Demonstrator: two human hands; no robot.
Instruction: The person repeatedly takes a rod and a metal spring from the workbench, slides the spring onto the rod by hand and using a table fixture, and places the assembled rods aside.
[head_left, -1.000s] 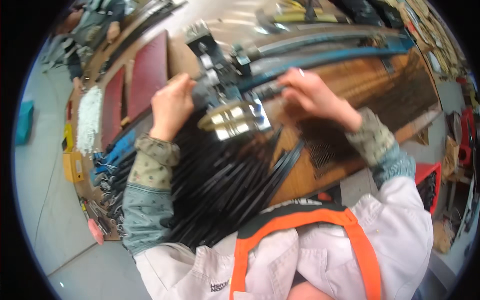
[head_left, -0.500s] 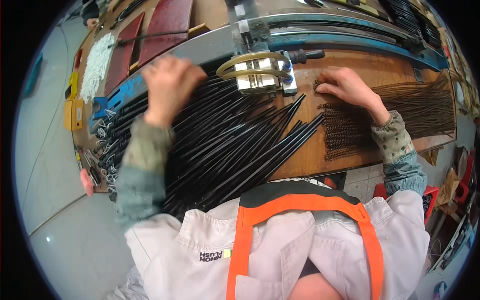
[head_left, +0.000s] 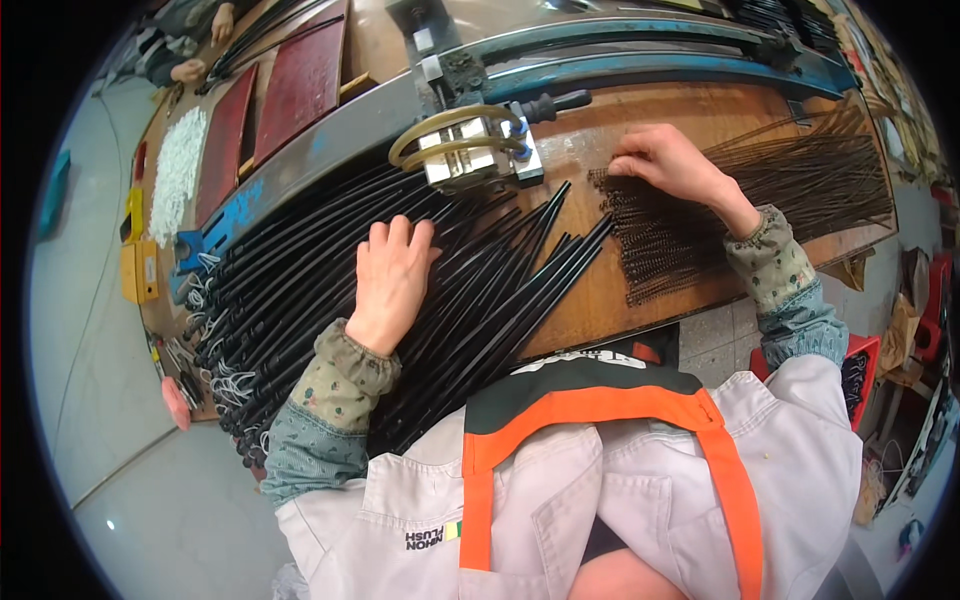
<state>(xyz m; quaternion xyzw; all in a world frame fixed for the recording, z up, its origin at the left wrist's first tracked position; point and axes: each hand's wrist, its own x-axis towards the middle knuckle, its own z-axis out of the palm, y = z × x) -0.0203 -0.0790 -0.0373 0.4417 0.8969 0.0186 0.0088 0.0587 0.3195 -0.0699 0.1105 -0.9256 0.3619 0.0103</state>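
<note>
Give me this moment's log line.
left hand: over black rods | right hand: at left ends of brown wires | metal block: ahead, between both hands

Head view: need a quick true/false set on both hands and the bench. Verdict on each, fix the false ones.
1. The left hand is over the black rods. True.
2. The right hand is at the white pile. False: it is at the left end of the thin brown wires.
3. The curved tube on the machine is bright red. False: it is yellowish-brown.
4. Another person's hand shows at the upper left. True.
5. The white pile lies right of the maroon boards. False: it lies left of them.
</note>
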